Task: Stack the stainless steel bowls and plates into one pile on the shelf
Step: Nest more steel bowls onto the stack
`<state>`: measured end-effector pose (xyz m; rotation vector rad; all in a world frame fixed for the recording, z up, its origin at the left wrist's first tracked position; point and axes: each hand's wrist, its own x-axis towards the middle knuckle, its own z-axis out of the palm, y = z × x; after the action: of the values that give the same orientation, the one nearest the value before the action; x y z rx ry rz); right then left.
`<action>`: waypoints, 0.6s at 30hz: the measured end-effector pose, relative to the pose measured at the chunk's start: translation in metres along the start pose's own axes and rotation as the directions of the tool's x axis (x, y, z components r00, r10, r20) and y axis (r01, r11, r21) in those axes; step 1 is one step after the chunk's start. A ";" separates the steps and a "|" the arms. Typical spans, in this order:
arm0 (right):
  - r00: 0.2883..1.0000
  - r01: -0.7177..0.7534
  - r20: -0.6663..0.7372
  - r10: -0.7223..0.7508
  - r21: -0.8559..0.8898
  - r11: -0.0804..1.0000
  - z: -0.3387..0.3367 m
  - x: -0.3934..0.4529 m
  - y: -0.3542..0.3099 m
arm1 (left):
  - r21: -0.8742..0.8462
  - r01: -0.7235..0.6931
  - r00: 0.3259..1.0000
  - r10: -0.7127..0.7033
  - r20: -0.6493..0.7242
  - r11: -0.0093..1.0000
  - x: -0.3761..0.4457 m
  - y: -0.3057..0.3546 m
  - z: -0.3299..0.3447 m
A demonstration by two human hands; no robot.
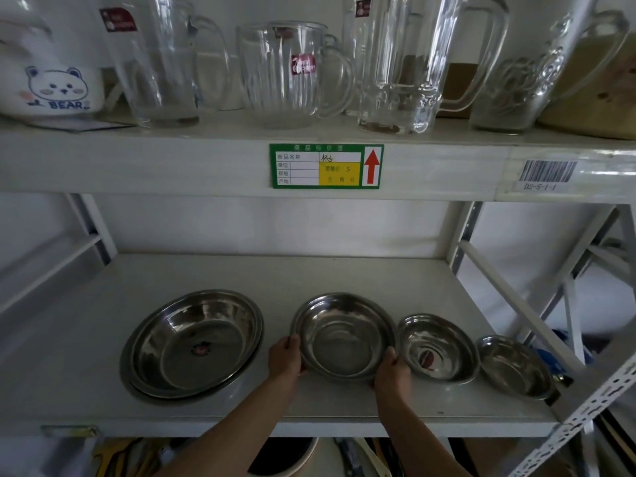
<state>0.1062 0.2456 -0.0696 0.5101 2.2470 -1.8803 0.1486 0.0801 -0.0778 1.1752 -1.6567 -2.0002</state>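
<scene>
Several stainless steel dishes stand in a row on the white shelf (pixel 344 270). At the left lies the largest plate (pixel 192 346), which seems to rest in a second plate of like size. The middle bowl (pixel 342 335) is held on both sides: my left hand (pixel 285 358) grips its left rim and my right hand (pixel 392 370) grips its lower right rim. Right of it sit a smaller bowl (pixel 437 347) and the smallest bowl (pixel 516 366) near the shelf's right edge.
The upper shelf (pixel 172 160) carries glass jugs (pixel 285 74) and a white bear-print bowl (pixel 51 87), with a green price label (pixel 326 165) on its front. Metal shelf uprights (pixel 461 235) and a slanted post (pixel 585 407) stand to the right. Dark items lie below.
</scene>
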 end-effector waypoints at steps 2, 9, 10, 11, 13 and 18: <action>1.000 0.024 -0.013 -0.024 -0.017 1.000 0.004 0.000 -0.007 | -0.021 -0.049 0.999 0.049 -0.015 0.999 0.000 0.005 -0.002; 0.978 0.206 -0.006 -0.207 -0.070 0.976 0.050 -0.004 -0.041 | -0.153 -0.134 0.984 0.113 -0.137 0.979 0.007 0.043 -0.030; 0.973 0.230 0.007 -0.230 -0.070 0.971 0.059 -0.005 -0.044 | -0.160 -0.139 0.981 0.114 -0.154 0.977 0.009 0.048 -0.038; 0.967 0.254 0.026 -0.253 -0.059 0.966 0.068 -0.007 -0.047 | -0.152 -0.155 0.977 0.128 -0.172 0.976 0.007 0.054 -0.046; 0.958 0.283 0.064 -0.280 -0.048 0.958 0.085 -0.017 -0.056 | -0.109 -0.226 0.953 0.196 -0.232 0.968 0.007 0.066 -0.065; 0.935 0.327 0.158 -0.318 -0.033 0.944 0.130 -0.040 -0.066 | 0.029 -0.327 0.887 0.318 -0.336 0.944 0.009 0.083 -0.116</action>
<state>0.1076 0.1033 -0.0205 -0.0164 2.3901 -1.9110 0.2060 -0.0295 -0.0065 1.0746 -1.5249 -1.5183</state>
